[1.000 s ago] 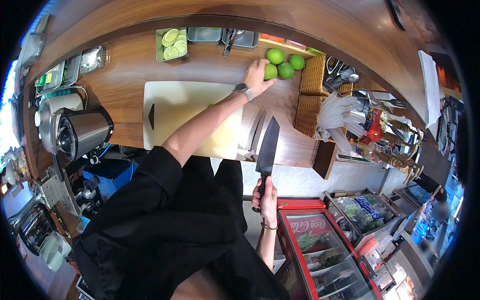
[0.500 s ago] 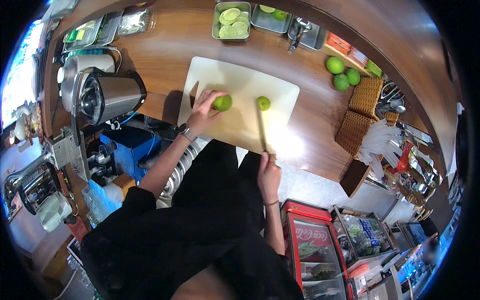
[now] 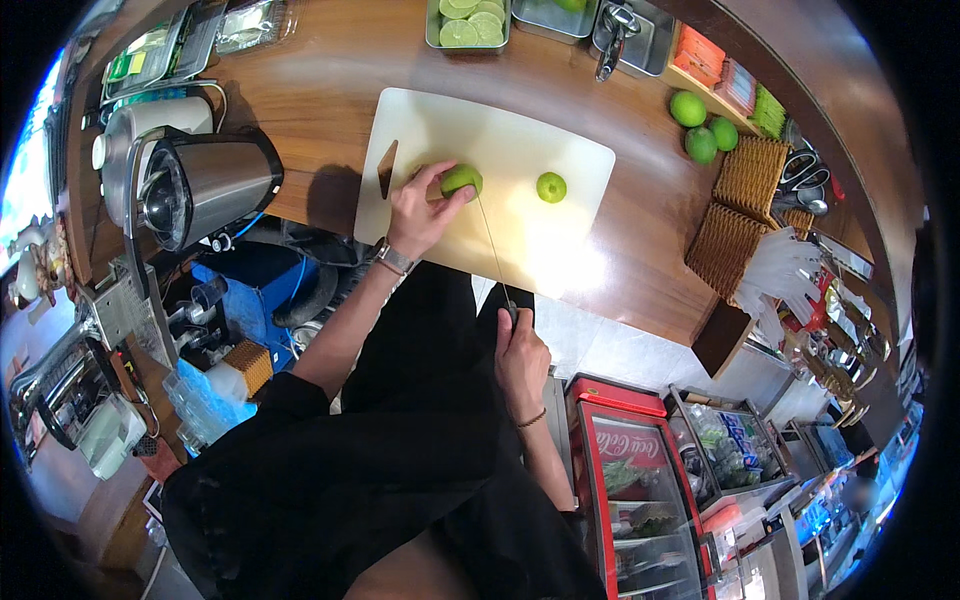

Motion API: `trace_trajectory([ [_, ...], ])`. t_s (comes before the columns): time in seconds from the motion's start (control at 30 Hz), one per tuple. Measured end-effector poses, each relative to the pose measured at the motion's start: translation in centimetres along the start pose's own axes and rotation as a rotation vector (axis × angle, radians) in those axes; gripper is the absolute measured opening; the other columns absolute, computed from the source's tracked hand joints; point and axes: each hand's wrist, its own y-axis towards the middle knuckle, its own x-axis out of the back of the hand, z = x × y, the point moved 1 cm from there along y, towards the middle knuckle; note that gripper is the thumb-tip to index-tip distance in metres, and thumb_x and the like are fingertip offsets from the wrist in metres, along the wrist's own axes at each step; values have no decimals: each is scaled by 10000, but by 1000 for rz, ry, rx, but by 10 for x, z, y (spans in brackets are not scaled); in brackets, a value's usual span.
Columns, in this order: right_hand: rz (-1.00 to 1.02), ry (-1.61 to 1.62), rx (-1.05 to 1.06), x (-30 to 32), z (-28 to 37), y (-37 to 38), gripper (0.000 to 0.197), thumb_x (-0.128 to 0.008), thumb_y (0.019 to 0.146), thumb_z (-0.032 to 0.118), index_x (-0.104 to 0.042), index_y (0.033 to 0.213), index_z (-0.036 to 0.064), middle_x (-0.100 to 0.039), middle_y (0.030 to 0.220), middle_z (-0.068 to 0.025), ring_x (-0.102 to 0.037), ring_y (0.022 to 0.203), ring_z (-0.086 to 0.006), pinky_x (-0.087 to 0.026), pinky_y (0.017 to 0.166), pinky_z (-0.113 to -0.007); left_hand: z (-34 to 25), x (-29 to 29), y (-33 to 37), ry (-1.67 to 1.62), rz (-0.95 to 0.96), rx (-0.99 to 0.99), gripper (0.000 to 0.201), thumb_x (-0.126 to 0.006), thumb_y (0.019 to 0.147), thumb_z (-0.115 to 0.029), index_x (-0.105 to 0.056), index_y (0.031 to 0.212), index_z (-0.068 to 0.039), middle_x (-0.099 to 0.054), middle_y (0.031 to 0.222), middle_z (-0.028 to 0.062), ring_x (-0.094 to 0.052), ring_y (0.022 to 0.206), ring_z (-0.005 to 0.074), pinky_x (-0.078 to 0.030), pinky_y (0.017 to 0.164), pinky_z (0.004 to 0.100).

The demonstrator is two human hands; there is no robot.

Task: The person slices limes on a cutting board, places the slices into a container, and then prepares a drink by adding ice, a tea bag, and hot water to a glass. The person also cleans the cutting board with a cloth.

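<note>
My left hand (image 3: 424, 212) grips a green lime (image 3: 461, 182) against the white cutting board (image 3: 500, 135), thumb on the near side and fingers around the far side. My right hand (image 3: 523, 362) is closed round the dark handle of a knife (image 3: 490, 238). Its blade appears as a thin line, seen nearly edge-on, and runs up to the right side of the held lime. Whether the edge has entered the lime cannot be made out. A second lime (image 3: 551, 187), its pale spot facing up, lies apart on the right half of the board.
Behind the board stands a metal tray (image 3: 467, 45) of lime slices. A metal squeezer (image 3: 617, 40) rests at another tray. Whole limes (image 3: 700, 145) and wicker baskets (image 3: 727, 243) are at the right; a metal pitcher (image 3: 225, 185) stands left. Below right is a red fridge (image 3: 625, 400).
The knife has moved left from the separate lime to the held one, its blade now thin and edge-on. My left fingers have closed further round their lime. The whole view has shifted slightly.
</note>
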Motion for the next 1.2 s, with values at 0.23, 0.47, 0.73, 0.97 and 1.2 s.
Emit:
trace_trajectory([
  [0.23, -294, -66, 241, -28, 9, 48, 310, -496, 966, 328, -512, 882, 30, -573, 541, -173, -603, 495, -364, -484, 445, -451, 3, -1, -1, 68, 3, -32, 442, -750, 799, -195, -602, 1178, -23, -639, 1047, 125, -629, 919, 169, -597, 692, 287],
  [0.47, -132, -88, 113, -52, 24, 103, 345, -465, 971, 366, -521, 907, 32, -600, 590, -212, -623, 535, -381, -495, 464, -475, -3, -2, -3, -63, 28, 36, 465, -754, 797, -203, -593, 1202, -42, -617, 1117, 113, -612, 980, 165, -589, 727, 274],
  [0.73, -209, -88, 31, -6, -23, 70, 327, -468, 974, 365, -523, 958, 43, -608, 623, -214, -614, 563, -399, -477, 486, -477, -26, 5, -3, 186, 201, -323, 507, -740, 783, -169, -553, 1247, -88, -611, 1111, 108, -586, 1041, 257, -556, 808, 328],
  [0.97, -247, -22, 1, 11, -12, 48, 319, -457, 988, 324, -528, 963, 14, -570, 582, -227, -599, 559, -414, -443, 470, -485, -21, -9, 9, -137, 78, -18, 405, -741, 796, -234, -627, 1146, -64, -619, 1099, 125, -631, 960, 243, -559, 767, 312],
  [1.2, -161, -51, 90, -8, 11, 21, 317, -478, 978, 330, -499, 893, 26, -580, 590, -190, -600, 527, -366, -465, 450, -440, 3, 0, 13, -123, 14, 54, 402, -718, 833, -154, -608, 1191, -8, -646, 1080, 106, -626, 978, 145, -574, 731, 259],
])
